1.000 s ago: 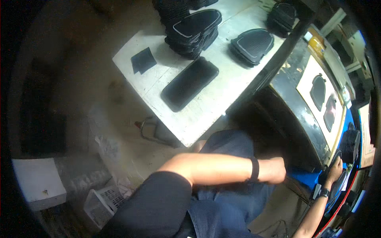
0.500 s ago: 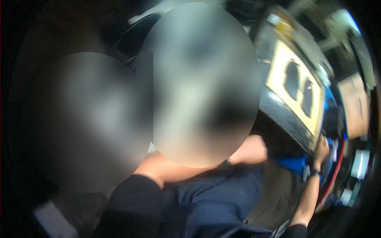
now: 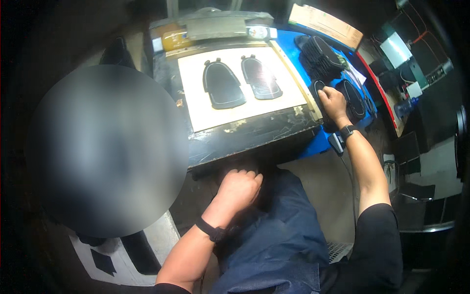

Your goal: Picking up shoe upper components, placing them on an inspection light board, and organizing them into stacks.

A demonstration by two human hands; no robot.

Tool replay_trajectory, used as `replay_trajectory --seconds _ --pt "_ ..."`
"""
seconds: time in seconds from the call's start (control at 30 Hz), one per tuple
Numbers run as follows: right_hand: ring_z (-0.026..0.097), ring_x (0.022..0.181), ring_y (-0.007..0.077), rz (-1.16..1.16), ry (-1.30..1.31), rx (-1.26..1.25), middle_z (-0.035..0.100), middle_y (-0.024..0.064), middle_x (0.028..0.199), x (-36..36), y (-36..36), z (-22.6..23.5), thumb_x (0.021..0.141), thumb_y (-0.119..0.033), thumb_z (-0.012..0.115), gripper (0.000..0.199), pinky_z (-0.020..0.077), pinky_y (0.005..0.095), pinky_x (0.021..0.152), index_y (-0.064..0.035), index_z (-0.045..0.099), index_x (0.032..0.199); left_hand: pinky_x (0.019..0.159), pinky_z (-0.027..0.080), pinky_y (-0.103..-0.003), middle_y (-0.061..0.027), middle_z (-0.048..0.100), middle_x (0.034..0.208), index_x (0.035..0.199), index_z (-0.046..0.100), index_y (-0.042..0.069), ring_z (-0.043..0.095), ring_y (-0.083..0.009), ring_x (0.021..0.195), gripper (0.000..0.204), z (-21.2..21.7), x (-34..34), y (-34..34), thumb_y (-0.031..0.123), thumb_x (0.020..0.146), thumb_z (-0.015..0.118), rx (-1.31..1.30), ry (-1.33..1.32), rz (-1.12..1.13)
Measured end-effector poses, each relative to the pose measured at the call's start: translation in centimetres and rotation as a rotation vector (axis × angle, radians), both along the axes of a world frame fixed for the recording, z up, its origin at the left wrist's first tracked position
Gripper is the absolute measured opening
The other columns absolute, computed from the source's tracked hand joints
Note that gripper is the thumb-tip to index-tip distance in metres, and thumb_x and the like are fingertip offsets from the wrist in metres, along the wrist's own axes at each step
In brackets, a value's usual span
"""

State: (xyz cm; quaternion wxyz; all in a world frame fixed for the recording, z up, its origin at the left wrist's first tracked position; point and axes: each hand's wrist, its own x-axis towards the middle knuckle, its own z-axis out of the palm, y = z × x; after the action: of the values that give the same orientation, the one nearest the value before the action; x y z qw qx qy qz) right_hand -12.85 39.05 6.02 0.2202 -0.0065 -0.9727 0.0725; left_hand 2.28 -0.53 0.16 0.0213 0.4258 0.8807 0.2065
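My right hand (image 3: 334, 104) is closed at the near side of a blue surface (image 3: 316, 142), its curled fingers on a black rounded panel (image 3: 318, 87). A second black panel (image 3: 353, 100) lies just right of it, and a stack of similar panels (image 3: 320, 55) stands behind. My left hand (image 3: 240, 188) is a loose fist above my lap, below the table's front edge; its palm side is hidden. On a cream board (image 3: 196, 115) lie a dark panel with a tapered outline (image 3: 223, 85) and a shinier, ribbed one (image 3: 262, 78).
The board sits on a worn black table (image 3: 230, 139). A yellow item (image 3: 175, 40) and a clear bar-like cover (image 3: 218, 29) line its back. A cardboard piece (image 3: 325, 24) stands behind the blue surface. A red edge (image 3: 379, 88) runs at right. A blurred oval masks the left.
The view has swung right, bringing the table and board to the middle. My right hand now rests at the black panels; my left fist appears farther left. The earlier frame is smeared.
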Motion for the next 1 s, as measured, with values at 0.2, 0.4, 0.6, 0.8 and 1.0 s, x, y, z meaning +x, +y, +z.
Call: replay_trajectory --seconds 0.2,0.4,0.6,0.8,1.0 --pt "0.065 0.079 0.0384 -0.028 -0.016 -0.032 0.067 0.0151 0.083 0.1 0.1 0.0 0.089 -0.042 0.06 0.036 0.0484 0.0493 0.067 -0.0088 0.064 0.077 0.072 0.054 -0.042 -0.0088 0.067 0.083 0.107 0.067 0.01 0.068 -0.0295 0.081 0.025 0.6 -0.6 -0.4 0.025 0.087 0.065 -0.062 -0.073 -0.01" --pt "0.066 0.084 0.0389 -0.031 -0.037 -0.028 0.068 0.0159 0.088 0.0 0.1 0.1 0.088 -0.045 0.056 0.037 0.0507 0.0509 0.071 -0.0103 0.066 0.079 0.077 0.054 -0.042 -0.011 0.068 0.09 0.117 0.066 0.009 0.067 -0.0315 0.084 0.031 1.7 -1.0 -0.1 0.023 0.089 0.065 0.071 -0.071 -0.064" --pt "0.068 0.085 0.036 -0.09 -0.065 -0.036 0.07 0.0133 0.087 0.6 0.0 0.5 0.085 -0.047 0.058 0.036 0.052 0.0491 0.073 -0.0129 0.069 0.08 0.078 0.055 -0.045 -0.014 0.068 0.091 0.12 0.066 0.01 0.067 -0.0344 0.089 0.036 1.7 -0.8 -0.1 0.027 0.088 0.067 -0.074 -0.154 -0.068" --pt "0.069 0.09 0.0335 -0.071 -0.067 -0.085 0.072 0.0129 0.093 0.7 -0.2 0.9 0.084 -0.047 0.058 0.036 0.0528 0.0479 0.079 -0.0132 0.071 0.084 0.081 0.055 -0.046 -0.0156 0.068 0.099 0.127 0.063 0.012 0.067 -0.0362 0.092 0.044 1.2 -0.6 -0.5 0.031 0.088 0.068 -0.217 -0.199 -0.061" --pt "0.069 0.09 0.0344 -0.031 -0.015 -0.047 0.072 0.0146 0.091 0.8 0.2 0.5 0.085 -0.046 0.055 0.038 0.0536 0.0482 0.079 -0.0122 0.072 0.083 0.085 0.054 -0.046 -0.0179 0.068 0.106 0.131 0.061 0.011 0.066 -0.0378 0.098 0.049 1.8 -0.3 -0.3 0.029 0.087 0.068 -0.252 -0.263 -0.051"
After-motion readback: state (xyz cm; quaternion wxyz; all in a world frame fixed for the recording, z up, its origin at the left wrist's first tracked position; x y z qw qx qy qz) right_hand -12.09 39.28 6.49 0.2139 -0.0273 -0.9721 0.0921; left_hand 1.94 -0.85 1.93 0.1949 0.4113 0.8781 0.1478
